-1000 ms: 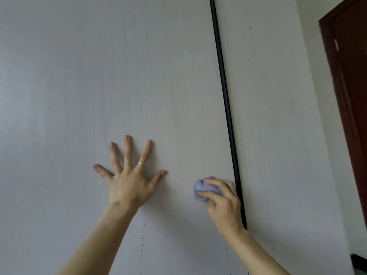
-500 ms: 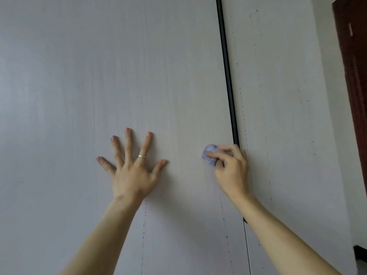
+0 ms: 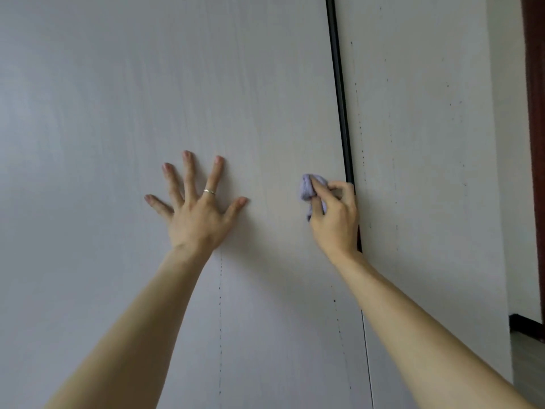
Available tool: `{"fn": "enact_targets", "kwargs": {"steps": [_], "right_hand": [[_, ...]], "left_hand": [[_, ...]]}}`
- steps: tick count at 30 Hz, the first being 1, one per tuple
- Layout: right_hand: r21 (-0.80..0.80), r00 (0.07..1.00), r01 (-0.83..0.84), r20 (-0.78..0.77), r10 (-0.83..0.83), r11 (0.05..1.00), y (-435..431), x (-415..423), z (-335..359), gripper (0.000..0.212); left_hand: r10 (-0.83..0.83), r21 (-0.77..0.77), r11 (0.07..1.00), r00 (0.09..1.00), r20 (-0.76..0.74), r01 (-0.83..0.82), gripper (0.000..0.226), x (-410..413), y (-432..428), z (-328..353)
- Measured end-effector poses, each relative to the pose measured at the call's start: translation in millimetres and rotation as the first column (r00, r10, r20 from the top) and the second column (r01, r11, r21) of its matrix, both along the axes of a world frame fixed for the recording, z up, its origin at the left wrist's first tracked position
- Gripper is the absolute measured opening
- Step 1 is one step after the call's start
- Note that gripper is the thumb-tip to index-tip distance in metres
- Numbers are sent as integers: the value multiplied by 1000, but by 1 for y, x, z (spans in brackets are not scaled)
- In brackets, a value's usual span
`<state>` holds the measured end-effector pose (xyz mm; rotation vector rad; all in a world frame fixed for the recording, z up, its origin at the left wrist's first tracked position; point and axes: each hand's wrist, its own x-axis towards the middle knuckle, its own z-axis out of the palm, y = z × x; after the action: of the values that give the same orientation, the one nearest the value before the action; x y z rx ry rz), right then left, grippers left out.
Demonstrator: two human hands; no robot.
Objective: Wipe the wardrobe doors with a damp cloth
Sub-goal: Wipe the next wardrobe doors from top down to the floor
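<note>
A pale grey wardrobe door point(image 3: 147, 84) fills the left and middle of the view. A second door panel point(image 3: 418, 143) stands to its right, past a dark vertical gap point(image 3: 339, 84). My left hand point(image 3: 197, 214) lies flat on the left door with its fingers spread; a ring sits on one finger. My right hand point(image 3: 336, 219) grips a bunched lilac cloth point(image 3: 308, 188) and holds it against the left door, just left of the gap. Rows of small dark specks run down both doors.
A white wall strip point(image 3: 507, 143) borders the right door. A dark brown door frame point(image 3: 535, 113) stands at the far right edge, with a black skirting point(image 3: 525, 324) and grey floor below it.
My right hand has slid the cloth upward along the door's right edge beside the gap. My left hand has stayed flat in place. The view has shifted a little.
</note>
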<state>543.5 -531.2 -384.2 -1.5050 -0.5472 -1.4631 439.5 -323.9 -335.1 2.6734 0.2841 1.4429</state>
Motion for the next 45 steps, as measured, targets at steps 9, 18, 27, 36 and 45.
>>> {"fn": "enact_targets", "kwargs": {"steps": [9,18,27,36,45], "right_hand": [[-338,996,24,94,9,941,116,-52,-56,52],[-332,981,141,173,-87,933,78,-41,15,46],[-158,978,114,189,-83,981,125,-51,-28,46],[-661,959,135,274,69,738,130,-75,-84,46],[-257,993,70,113,-42,964,184,-89,102,44]], "left_hand": [[-103,1,994,976,194,105,65,-52,58,-79],[90,-113,988,986,-138,-106,91,-76,116,-140],[56,-100,993,993,-104,-66,87,-72,122,-147],[54,-70,995,983,-174,-67,93,-81,126,-143],[31,-81,996,988,-153,-43,99,-83,124,-140]]}}
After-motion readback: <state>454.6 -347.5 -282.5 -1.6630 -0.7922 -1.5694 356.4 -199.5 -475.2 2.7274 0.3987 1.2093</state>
